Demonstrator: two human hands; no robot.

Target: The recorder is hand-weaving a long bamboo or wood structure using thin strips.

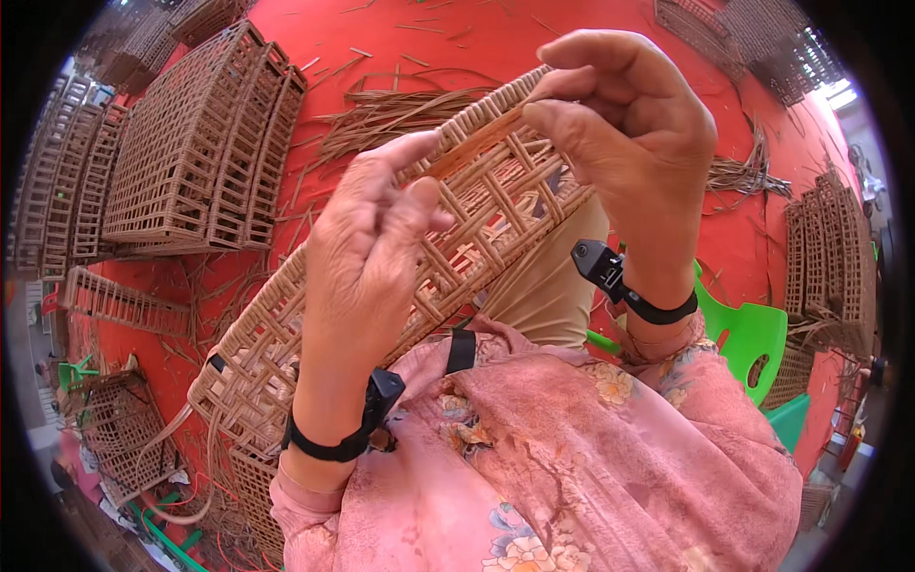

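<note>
A long woven wicker basket [505,224] lies slantwise across my lap, its wrapped rim along the far side and open lattice facing up. A flat reddish-brown weaving strip [477,143] runs just inside that rim, between my two hands. My left hand [372,229] is over the middle of the basket, thumb and fingers closed around the strip's near end. Over the far right end is my right hand [643,138], pinching the strip's other end between thumb and a curled finger, with the index finger raised. Part of the basket is hidden under my left hand and forearm.
Stacked wicker baskets [181,143] stand at the left, and another stack [829,257] at the right. Loose strips [391,119] lie in a bundle on the red floor [457,38] beyond the basket. A green plastic chair [748,334] is by my right side.
</note>
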